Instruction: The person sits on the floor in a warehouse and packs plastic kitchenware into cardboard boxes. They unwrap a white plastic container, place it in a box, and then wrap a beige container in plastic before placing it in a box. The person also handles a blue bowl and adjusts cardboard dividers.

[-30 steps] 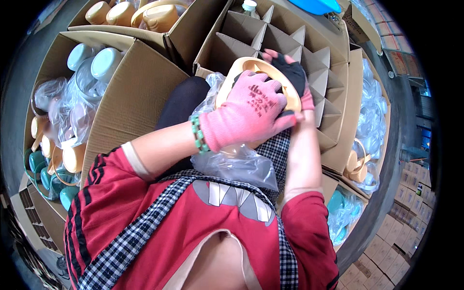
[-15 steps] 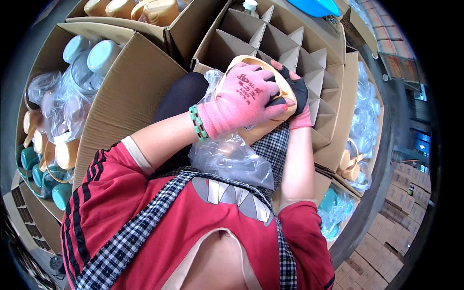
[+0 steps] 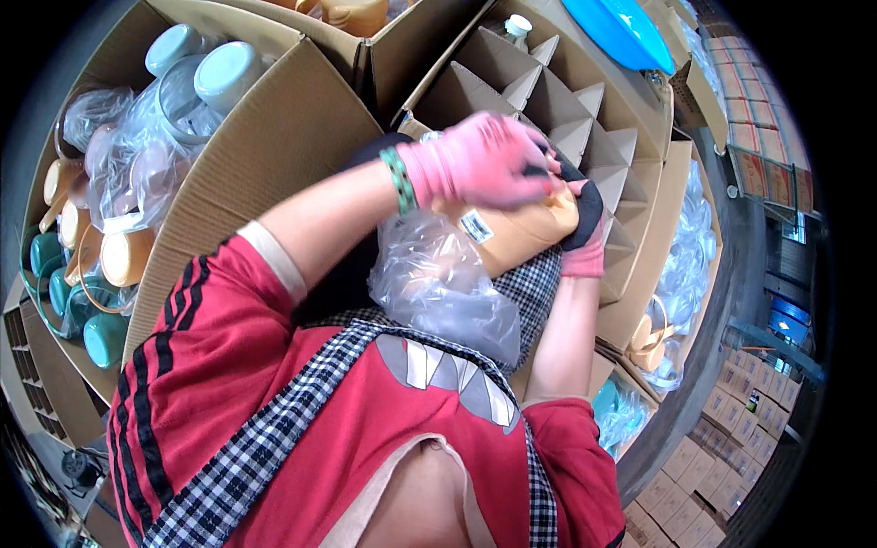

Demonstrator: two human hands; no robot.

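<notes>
Two gloved hands on one peach plastic container (image 3: 528, 239), tilted over our lap, just beside the divided carton (image 3: 639, 111). Right hand (image 3: 583, 217) wraps the container's right end, clamped on it as far as we can see. Left hand (image 3: 484, 163) is over its upper side, fingers curled but blurred; can't tell whether they grip it or only touch. White label (image 3: 476, 226) faces us. Step in hand, our read: working over the container, right hand steadying, left hand doing the handling. Clear plastic bag (image 3: 438, 288) lies bunched on our lap, on the near side of the container. Cardboard dividers (image 3: 577, 119) stand just past the hands. Next move, our judgement: calls for a firm right-hand hold, left fingers settled, bag clear of both.
</notes>
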